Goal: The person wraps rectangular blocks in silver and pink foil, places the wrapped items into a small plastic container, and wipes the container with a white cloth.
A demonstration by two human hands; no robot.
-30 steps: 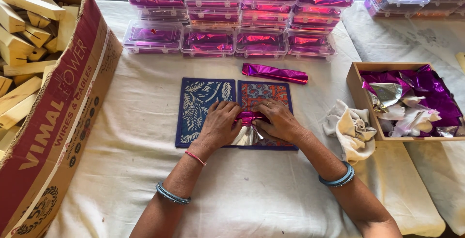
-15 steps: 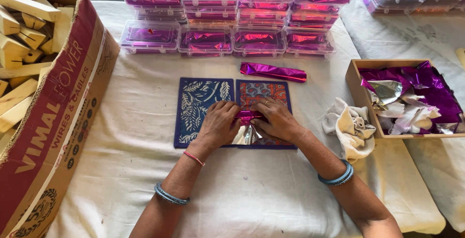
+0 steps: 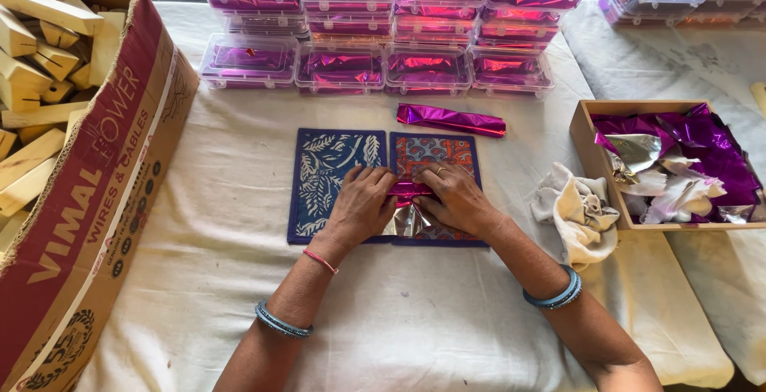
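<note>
Head view, hands: left hand [image 3: 361, 204] and right hand [image 3: 455, 198] pressed side by side, fingers curled down and pinching a small piece of magenta foil [image 3: 407, 193] between them

Head view, foil piece: lying on the seam between two patterned mats, shiny silver underside [image 3: 411, 220] fanned out towards the wrists, magenta part bunched under the fingertips

Head view, mats: two, touching edge to edge; blue leaf-print mat [image 3: 327, 173] on the left, red-and-blue mat [image 3: 435, 153] on the right, both flat on the white cloth [image 3: 399, 312]

Handling, judged: very light, thin and crinkly; holds a crease, tears easily, slips on its glossy face; best taken by the edges or at the folded ridge, with fingertips and little force

Head view, finished roll: one long magenta foil-wrapped stick [image 3: 451, 118] just beyond the mats, apart from both hands

Head view, clear boxes: four lidded plastic boxes [image 3: 339, 65] in the front row, each with magenta foil inside; more stacked behind, exact count hidden by the frame edge; a further group at top right

Head view, tray: one shallow cardboard tray [image 3: 586, 133] at the right, heaped with loose purple and silver foil sheets, too tangled to count

Head view, rag: one crumpled pale cloth [image 3: 578, 212] just beside the tray

Head view, carton: one large cardboard carton [image 3: 96, 200] at the left, filled with pale wooden blocks [image 3: 44, 57]

Head view, wrists: one bangle on each forearm, plus a thin red thread on the left
</note>
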